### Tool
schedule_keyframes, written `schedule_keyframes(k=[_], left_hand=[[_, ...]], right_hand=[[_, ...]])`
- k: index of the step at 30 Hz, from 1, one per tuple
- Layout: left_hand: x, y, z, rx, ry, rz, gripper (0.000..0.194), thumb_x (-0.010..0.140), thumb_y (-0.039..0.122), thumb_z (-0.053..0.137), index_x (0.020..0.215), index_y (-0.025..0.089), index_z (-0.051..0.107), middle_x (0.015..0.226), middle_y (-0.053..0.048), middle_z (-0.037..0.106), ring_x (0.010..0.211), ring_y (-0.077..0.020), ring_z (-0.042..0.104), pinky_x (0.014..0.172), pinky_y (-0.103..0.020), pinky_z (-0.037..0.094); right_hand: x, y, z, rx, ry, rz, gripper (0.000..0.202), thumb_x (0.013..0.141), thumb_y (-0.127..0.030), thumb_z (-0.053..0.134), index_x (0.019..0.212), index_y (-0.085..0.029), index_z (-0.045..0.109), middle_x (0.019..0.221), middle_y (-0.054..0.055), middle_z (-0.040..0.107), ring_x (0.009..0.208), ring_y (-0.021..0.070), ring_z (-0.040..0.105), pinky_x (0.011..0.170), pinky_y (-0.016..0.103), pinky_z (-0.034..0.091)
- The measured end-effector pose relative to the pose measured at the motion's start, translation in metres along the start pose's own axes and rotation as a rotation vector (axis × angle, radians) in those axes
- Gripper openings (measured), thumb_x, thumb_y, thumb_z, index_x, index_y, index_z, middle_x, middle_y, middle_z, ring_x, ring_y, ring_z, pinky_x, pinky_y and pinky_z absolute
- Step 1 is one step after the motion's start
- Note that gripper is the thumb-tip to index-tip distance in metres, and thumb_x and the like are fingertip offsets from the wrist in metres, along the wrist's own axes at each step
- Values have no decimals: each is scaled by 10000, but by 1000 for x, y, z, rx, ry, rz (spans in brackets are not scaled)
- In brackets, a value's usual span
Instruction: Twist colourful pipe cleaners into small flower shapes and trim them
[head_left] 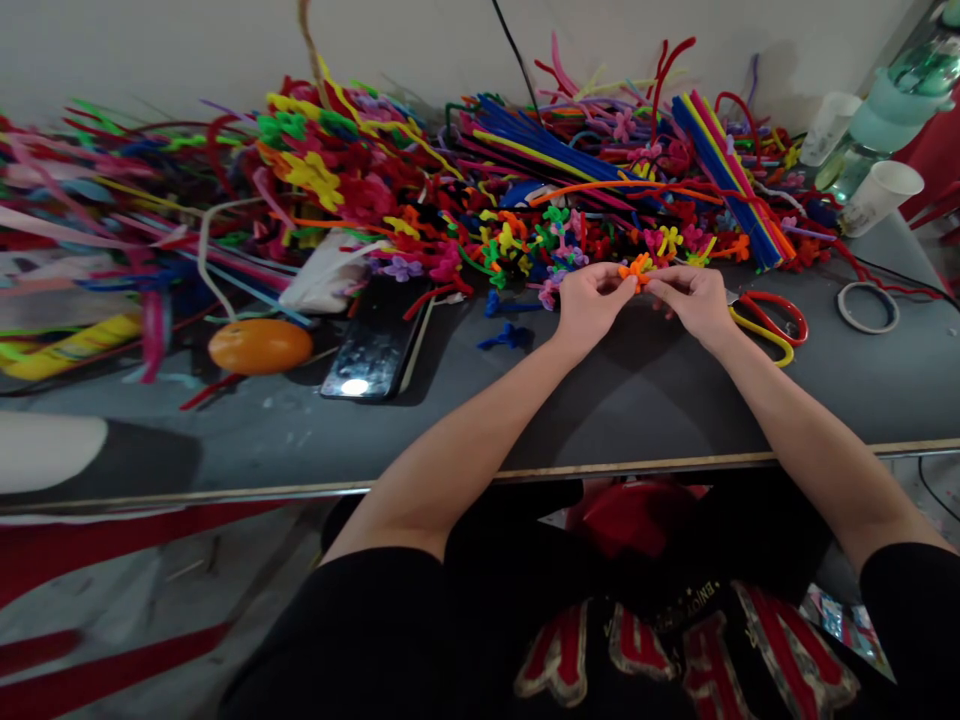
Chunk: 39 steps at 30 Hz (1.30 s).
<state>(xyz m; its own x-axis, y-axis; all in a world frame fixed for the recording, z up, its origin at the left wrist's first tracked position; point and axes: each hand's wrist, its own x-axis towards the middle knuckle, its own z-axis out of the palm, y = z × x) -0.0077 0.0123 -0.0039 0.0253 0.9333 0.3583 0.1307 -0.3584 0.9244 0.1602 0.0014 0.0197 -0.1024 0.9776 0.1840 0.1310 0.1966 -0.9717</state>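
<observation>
Between my two hands is a small orange pipe-cleaner flower (637,270), held above the grey table near the heap of craft pieces. My left hand (595,303) pinches its left side with thumb and fingers. On its right side, the fingertips of my right hand (694,299) are pressed together on it. Scissors (776,322) with red and yellow handles lie just right of my right hand. Dark blue pipe-cleaner pieces (508,337) rest on the table to the left of my left hand.
A long heap of colourful pipe cleaners (360,190) lines the wall. On the table (300,440) are a phone (373,345), an orange fruit (260,346) and a tape ring (868,307). Paper cups (883,196) and a bottle (892,110) stand at the right.
</observation>
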Motion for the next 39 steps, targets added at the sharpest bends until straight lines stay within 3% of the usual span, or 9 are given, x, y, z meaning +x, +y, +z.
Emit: schedule_keyframes(k=[6, 11, 15, 17, 20, 22, 28, 39], left_hand=[[0, 2, -1, -21, -4, -27, 89, 799, 240, 719, 809, 151, 717, 734, -29, 742, 652, -123, 678, 603, -220, 528], [-1, 3, -1, -52, 48, -65, 87, 786, 232, 737, 782, 154, 697, 727, -26, 741, 631, -117, 673, 586, -216, 520], [1, 2, 0, -75, 63, -106, 93, 787, 225, 737, 764, 154, 682, 721, -25, 737, 628, -115, 669, 581, -216, 518], [2, 1, 1, -88, 65, -113, 98, 786, 221, 742, 753, 153, 679, 704, -20, 725, 612, -106, 651, 565, -209, 499], [3, -1, 3, -119, 52, -92, 102, 799, 230, 746, 767, 156, 682, 688, -5, 707, 599, -90, 626, 566, -200, 489], [4, -2, 3, -157, 24, -74, 112, 812, 253, 747, 791, 160, 689, 686, 2, 698, 602, -85, 621, 575, -198, 495], [2, -4, 3, -214, -106, -16, 283, 804, 432, 781, 844, 164, 699, 732, -13, 711, 656, -99, 652, 616, -212, 526], [0, -3, 2, -208, -119, 13, 448, 734, 586, 794, 885, 170, 725, 803, -41, 752, 736, -145, 706, 690, -263, 570]], right_hand=[[-6, -9, 0, -63, -27, -82, 365, 698, -495, 820, 825, -153, 803, 749, 57, 744, 554, 108, 596, 473, 244, 470], [-15, -13, 6, -49, -62, -153, 316, 767, -455, 749, 859, -160, 817, 636, 18, 690, 547, 105, 564, 546, 262, 486], [-26, -21, 11, -72, -165, -213, 303, 824, -456, 691, 836, -183, 821, 552, -14, 617, 484, 79, 478, 490, 240, 407], [-25, -22, 10, -43, -144, -227, 347, 848, -492, 670, 796, -181, 814, 530, -14, 583, 470, 71, 456, 464, 231, 371], [-15, -17, 5, 20, 52, -173, 394, 833, -560, 685, 874, -189, 812, 581, -7, 601, 486, 72, 478, 438, 218, 364], [-6, -10, 0, 32, 110, -103, 409, 785, -578, 735, 939, -208, 811, 630, -3, 638, 483, 73, 490, 413, 213, 365], [-1, -4, -1, 17, 34, -54, 387, 690, -560, 819, 857, -211, 824, 715, 23, 721, 526, 101, 571, 407, 220, 430], [0, -3, -2, 40, 26, -19, 403, 642, -561, 850, 834, -207, 832, 650, 12, 697, 527, 97, 556, 403, 215, 444]])
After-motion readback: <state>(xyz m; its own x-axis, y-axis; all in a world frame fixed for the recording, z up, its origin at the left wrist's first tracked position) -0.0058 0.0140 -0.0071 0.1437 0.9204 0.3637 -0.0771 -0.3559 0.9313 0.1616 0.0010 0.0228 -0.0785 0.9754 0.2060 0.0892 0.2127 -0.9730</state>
